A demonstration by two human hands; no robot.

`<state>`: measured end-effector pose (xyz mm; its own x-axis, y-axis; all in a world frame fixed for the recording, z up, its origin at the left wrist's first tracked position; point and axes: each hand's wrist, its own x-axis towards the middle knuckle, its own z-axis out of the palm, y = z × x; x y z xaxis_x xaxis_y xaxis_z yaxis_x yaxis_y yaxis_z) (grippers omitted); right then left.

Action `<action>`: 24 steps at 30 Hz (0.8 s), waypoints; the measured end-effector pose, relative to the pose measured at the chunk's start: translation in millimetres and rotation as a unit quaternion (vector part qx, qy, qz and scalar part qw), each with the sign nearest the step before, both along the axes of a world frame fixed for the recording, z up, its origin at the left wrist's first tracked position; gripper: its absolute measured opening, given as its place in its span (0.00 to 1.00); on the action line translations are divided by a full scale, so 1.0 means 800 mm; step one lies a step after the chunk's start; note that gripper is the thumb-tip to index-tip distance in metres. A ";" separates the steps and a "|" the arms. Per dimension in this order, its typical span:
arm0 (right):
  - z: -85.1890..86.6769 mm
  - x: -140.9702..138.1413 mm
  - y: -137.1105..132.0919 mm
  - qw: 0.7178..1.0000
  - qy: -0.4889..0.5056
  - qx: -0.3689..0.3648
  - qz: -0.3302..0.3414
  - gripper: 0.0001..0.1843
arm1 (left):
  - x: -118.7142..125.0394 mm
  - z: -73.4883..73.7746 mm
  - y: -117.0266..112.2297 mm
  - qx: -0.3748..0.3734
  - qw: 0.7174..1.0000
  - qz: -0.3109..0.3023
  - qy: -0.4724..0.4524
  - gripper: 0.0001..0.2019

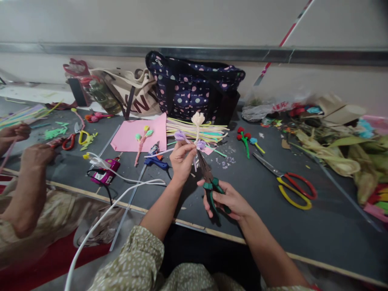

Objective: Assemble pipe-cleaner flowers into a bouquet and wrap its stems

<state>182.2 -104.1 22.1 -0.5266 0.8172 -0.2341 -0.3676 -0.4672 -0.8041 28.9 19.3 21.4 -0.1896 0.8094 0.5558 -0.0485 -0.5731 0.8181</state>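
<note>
My left hand [182,161] is closed around a small bunch of pipe-cleaner flowers [197,121], one cream and two lilac, held upright over the dark table [333,226]. My right hand [227,200] grips green-handled pliers [212,184], whose jaws point up at the stems just below the lilac flower beside my left fingers.
A pile of loose pipe cleaners [197,130] and a pink paper sheet [136,135] lie behind my hands. Blue glue gun [156,161], magenta glue gun [106,173], white cable [121,194], red-and-yellow scissors [291,184], polka-dot bag [194,87]. Another person's hands [27,157] work at the left.
</note>
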 end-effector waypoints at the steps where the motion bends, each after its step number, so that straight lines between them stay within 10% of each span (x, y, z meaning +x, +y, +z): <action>1: 0.001 -0.001 0.000 1.000 -0.017 0.003 -0.007 0.32 | 0.000 0.000 0.000 0.001 1.000 -0.005 0.000 0.08; 15: 0.012 0.017 0.005 0.989 -0.111 0.088 -0.043 0.25 | 0.002 0.005 0.005 -0.022 0.998 -0.049 -0.032 0.07; 24: 0.000 0.054 -0.023 0.960 -0.201 0.046 -0.188 0.21 | 0.006 0.003 0.005 -0.007 0.998 -0.057 -0.014 0.06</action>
